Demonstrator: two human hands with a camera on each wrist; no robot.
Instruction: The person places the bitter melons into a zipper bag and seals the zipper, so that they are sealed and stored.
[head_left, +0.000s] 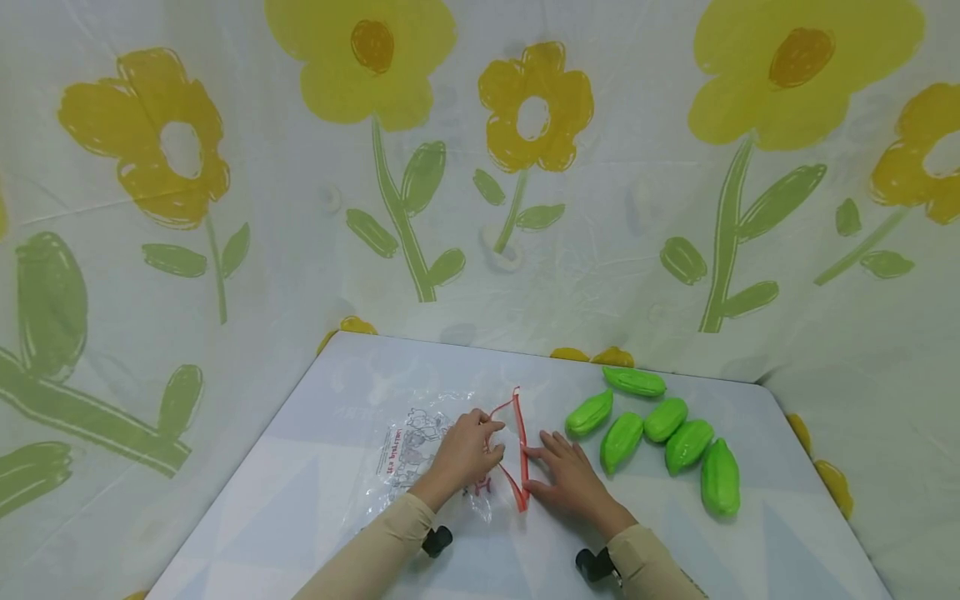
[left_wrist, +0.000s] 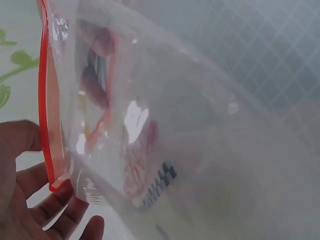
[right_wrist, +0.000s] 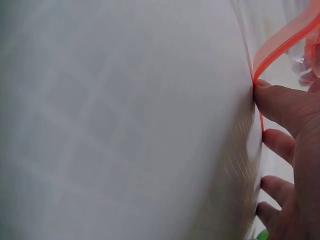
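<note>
A clear plastic zip bag (head_left: 382,475) with printed drawings and red lettering lies across the table's middle. Its red-edged mouth faces right, the two edges spread apart. My left hand (head_left: 470,446) holds the left edge of the mouth. In the left wrist view the fingers of that hand (left_wrist: 30,185) bend around the red zip strip (left_wrist: 45,100). My right hand (head_left: 566,479) grips the opposite red strip (head_left: 522,450). The right wrist view shows the thumb (right_wrist: 275,100) pressed at a bend in this strip, fingertips along the bag's edge below it.
Several bright green, ribbed, star-fruit-like pieces (head_left: 688,446) lie loosely grouped to the right of my right hand. The white table (head_left: 277,500) has pale blue triangles. A curtain (head_left: 600,225) with yellow flowers hangs behind the table and along its sides.
</note>
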